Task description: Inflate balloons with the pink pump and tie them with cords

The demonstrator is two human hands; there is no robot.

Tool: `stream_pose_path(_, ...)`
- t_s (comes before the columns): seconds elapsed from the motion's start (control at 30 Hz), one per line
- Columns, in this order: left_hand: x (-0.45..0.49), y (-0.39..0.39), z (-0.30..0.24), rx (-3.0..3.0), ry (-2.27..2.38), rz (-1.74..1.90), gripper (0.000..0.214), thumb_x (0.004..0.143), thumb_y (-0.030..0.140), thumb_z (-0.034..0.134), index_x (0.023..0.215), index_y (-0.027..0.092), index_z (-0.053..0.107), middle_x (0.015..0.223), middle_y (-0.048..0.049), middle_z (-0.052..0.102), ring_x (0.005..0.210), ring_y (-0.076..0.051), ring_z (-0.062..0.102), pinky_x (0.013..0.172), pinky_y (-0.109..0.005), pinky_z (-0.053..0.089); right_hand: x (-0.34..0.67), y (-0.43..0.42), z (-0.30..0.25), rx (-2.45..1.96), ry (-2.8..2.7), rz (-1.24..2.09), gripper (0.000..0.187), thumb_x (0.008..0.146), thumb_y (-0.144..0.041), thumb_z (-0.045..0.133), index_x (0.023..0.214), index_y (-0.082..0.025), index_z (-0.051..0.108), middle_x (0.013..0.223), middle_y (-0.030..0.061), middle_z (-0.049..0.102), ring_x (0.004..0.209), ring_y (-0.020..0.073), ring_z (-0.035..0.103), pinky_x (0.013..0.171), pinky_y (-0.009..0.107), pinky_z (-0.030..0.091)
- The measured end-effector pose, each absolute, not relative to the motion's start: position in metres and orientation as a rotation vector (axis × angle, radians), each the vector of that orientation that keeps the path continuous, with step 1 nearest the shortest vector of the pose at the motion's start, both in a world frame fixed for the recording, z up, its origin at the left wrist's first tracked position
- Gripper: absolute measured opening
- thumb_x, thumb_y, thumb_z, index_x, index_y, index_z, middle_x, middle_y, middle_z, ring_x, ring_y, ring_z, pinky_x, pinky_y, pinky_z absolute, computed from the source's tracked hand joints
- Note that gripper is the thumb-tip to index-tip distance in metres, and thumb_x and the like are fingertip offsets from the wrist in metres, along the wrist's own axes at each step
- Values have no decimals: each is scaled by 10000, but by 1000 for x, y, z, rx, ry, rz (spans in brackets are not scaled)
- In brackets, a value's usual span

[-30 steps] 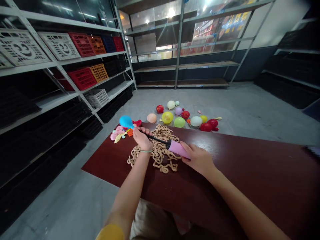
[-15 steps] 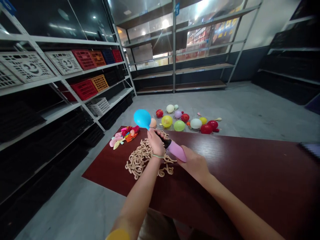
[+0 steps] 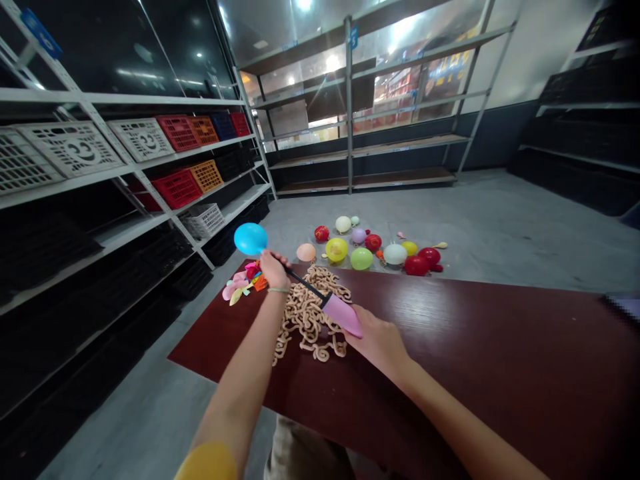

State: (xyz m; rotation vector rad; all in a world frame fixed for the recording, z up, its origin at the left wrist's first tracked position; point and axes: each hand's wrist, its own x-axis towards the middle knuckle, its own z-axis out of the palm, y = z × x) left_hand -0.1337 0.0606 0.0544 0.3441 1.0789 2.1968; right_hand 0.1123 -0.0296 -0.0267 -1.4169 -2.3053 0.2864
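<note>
Head: pink pump (image 3: 343, 315), "5" sign (image 3: 354, 38)

Gripped the pink body of a balloon pump (image 3: 343, 315) in the right hand (image 3: 377, 340), above the dark red table (image 3: 450, 347). Clasped the pump's black rod (image 3: 306, 283) end and the neck of a blue balloon (image 3: 251, 239) in the left hand (image 3: 274, 269), near the table's far edge. Saw tangled beige strands (image 3: 306, 321) on the table, below the pump; limp balloons (image 3: 240, 285) at the table's far left corner; inflated balloons (image 3: 337, 251) on the floor (image 3: 490, 240) beyond the table; shelving (image 3: 215, 145) with plastic crates (image 3: 176, 190) left of the table.
</note>
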Motion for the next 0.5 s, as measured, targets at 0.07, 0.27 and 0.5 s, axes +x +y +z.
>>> stream_pose_path(0.07, -100, 55, 33, 410, 1059, 2130, 204, 920, 326, 457, 770, 223, 365, 568, 69, 391, 400, -72, 392, 394, -180, 303, 114, -30, -24, -1502, -2295, 310, 408, 857, -368, 574, 1235, -216, 569, 1099, 60, 722, 854, 238, 705, 654, 293, 437)
stream_pose_path(0.27, -51, 47, 1, 502, 1080, 1976, 190, 917, 345, 468, 791, 226, 391, 572, 63, 427, 402, -89, 422, 388, -195, 339, 120, -28, -19, -1530, -2324, 326, 411, 866, -400, 565, 1235, -221, 573, 1141, 73, 712, 880, 252, 707, 670, 300, 442)
stream_pose_path(0.5, -153, 76, 60, 387, 1193, 2112, 212, 900, 344, 508, 773, 216, 395, 557, 74, 411, 380, -67, 399, 382, -169, 299, 114, -30, -22, -1376, -2316, 330, 402, 874, -374, 559, 1248, -228, 561, 1108, 54, 718, 927, 237, 703, 703, 289, 466)
